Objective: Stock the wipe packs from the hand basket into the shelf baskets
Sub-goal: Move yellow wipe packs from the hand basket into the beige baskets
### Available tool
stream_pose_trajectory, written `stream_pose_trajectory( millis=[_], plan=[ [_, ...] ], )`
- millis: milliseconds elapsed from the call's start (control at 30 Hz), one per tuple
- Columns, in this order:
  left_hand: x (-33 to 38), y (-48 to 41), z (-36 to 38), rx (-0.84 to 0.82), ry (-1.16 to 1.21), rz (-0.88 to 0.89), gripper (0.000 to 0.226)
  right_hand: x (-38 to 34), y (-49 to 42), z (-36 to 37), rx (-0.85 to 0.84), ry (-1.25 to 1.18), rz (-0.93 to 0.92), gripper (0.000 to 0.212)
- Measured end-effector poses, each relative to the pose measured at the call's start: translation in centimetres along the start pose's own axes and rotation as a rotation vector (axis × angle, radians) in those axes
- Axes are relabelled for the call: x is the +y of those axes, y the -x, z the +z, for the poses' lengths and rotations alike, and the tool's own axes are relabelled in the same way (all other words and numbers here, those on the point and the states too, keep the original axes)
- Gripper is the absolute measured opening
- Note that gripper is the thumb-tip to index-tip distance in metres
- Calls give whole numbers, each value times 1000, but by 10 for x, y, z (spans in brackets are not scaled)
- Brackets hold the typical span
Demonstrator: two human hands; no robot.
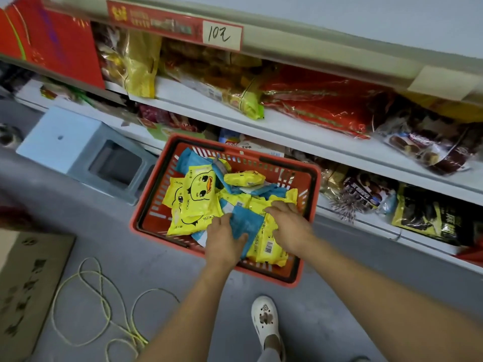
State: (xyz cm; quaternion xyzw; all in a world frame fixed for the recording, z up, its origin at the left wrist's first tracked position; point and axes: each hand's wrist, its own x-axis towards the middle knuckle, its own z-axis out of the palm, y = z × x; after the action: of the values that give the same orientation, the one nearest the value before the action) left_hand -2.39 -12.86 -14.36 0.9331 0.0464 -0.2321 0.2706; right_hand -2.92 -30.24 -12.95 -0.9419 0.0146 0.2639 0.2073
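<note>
A red hand basket (311, 176) sits on the grey floor (183, 322) at centre frame, against white shelves (300, 131) of snack bags that run across the upper right. Inside it lie yellow wipe packs (194, 202). The left hand (224, 239) pinches a blue pack (247, 222) between thumb and fingers; the right hand (290, 226) rests flat, fingers spread, on yellow ones. A grey stool (86, 152) stands at left, with cardboard (23, 283) and a loose cord (99, 296) at lower left.

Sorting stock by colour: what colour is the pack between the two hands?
Blue; the pack, gripped by the left hand, shows in the head view.
</note>
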Motion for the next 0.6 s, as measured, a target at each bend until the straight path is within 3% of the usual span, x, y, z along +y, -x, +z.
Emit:
stream_pose_trajectory(
  millis=[133,233,333,433,600],
  plan=[
    [0,-5,10,92,-78,17,67,7,-10,3,-72,416,-150,83],
    [1,-13,13,53,-45,19,60,8,-14,7,66,602,-258,72],
    [7,-18,11,-70,-88,36,47,12,-14,1,76,617,-305,42],
    [12,-21,-1,-52,-63,26,31,21,-4,-14,119,625,-363,24],
    [25,-2,-20,-8,291,-136,33,49,40,-34,510,485,-392,14]
  ],
)
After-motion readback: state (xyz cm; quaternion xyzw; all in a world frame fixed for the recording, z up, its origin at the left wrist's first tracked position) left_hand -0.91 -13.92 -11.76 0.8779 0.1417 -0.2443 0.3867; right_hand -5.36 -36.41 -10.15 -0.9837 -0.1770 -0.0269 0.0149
